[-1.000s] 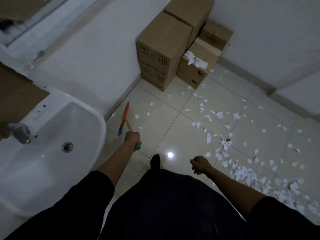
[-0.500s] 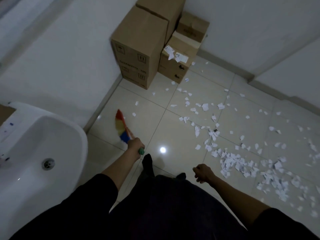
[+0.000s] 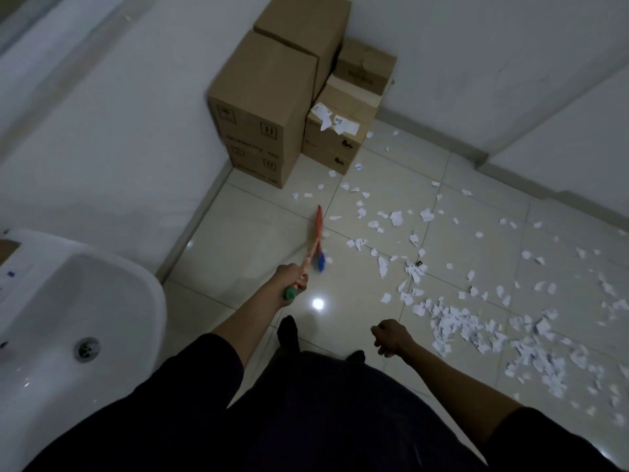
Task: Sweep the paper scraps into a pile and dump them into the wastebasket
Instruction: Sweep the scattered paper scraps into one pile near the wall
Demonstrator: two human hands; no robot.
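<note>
White paper scraps (image 3: 452,327) lie scattered over the tiled floor (image 3: 245,240), thickest in a loose drift at the right, near the person's right side, and thinning toward the cardboard boxes (image 3: 269,107) stacked in the far corner. A few torn pieces also sit on top of the lower box (image 3: 335,137). The small broom (image 3: 318,238), with orange and blue bristles and a green cap at the end of its handle, points away from the person, its head down at the floor just left of the nearest stray scraps. The left hand (image 3: 289,279) grips the handle, fingers wrapped round it just above the green end. The right hand (image 3: 391,337) hangs in front of the body with fingers curled loosely inward, holding nothing. A dark-socked foot (image 3: 288,330) stands between the two arms. A white washbasin (image 3: 68,301) fills the lower left, against the wall.
</note>
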